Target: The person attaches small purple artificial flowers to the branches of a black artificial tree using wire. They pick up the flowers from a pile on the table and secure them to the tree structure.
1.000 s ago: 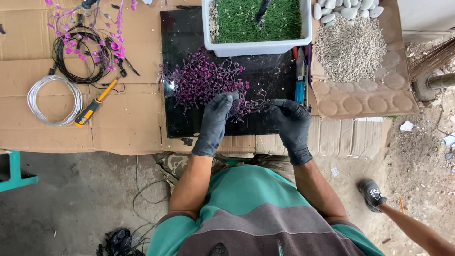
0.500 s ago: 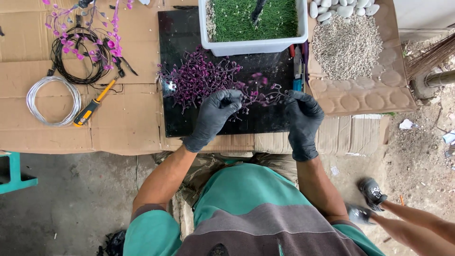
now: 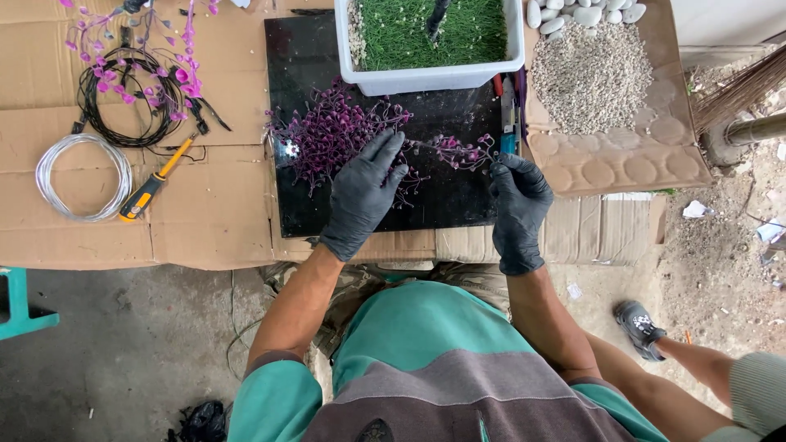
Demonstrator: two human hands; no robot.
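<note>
- The left hand (image 3: 363, 195), in a black glove, lies flat with its fingers spread wide on the mass of purple beaded wire branches (image 3: 327, 143); it presses on them and grips nothing.
- The right hand (image 3: 517, 200), also black-gloved, has its fingers curled in, pinching the end of a purple beaded sprig (image 3: 454, 151) that stretches leftward to the main mass.
- The beaded branches lie on a black board (image 3: 458, 196), in its upper left part, just in front of a white rectangular planter (image 3: 434, 78).
- The planter stands at the far edge of the board and holds green artificial grass (image 3: 401, 33), with a dark stem rising out of it.
- A few slim tools (image 3: 509, 115) lie along the board's right edge, just above the right hand; their kind is hard to tell.
- To the right, on cardboard (image 3: 630, 160), sits a heap of fine gravel (image 3: 589, 78) with smooth white pebbles (image 3: 585, 12) at its far side.
- To the left, on the cardboard table cover (image 3: 221, 213), lie a coil of silver wire (image 3: 82, 176), a coil of black wire (image 3: 123, 98) with pink beaded stems (image 3: 184, 49) across it, and a yellow-handled tool (image 3: 151, 184) between the coils and the board.
- At the lower right, another person's shoe (image 3: 640, 327) and forearm (image 3: 712, 364) show above the dirt floor.
</note>
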